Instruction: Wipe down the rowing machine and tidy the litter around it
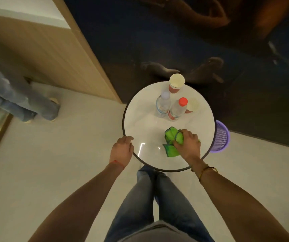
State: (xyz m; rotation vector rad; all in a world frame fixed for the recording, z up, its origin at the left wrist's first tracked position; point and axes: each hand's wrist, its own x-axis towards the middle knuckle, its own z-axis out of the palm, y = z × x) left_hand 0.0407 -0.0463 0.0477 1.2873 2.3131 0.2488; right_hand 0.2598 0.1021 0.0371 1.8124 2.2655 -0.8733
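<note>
A round white table with a dark rim stands in front of me. My right hand grips a crumpled green cloth on the tabletop near its front right. My left hand rests on the table's left front rim with its fingers curled over the edge. At the back of the table stand two clear plastic bottles, one with a pale cap and one with a red cap, and two paper cups. The rowing machine is not in view.
A purple mesh waste basket stands on the floor just right of the table. A wooden cabinet runs along the left. Another person's jeans-clad legs stand at far left. Dark mirrored wall panels lie behind the table.
</note>
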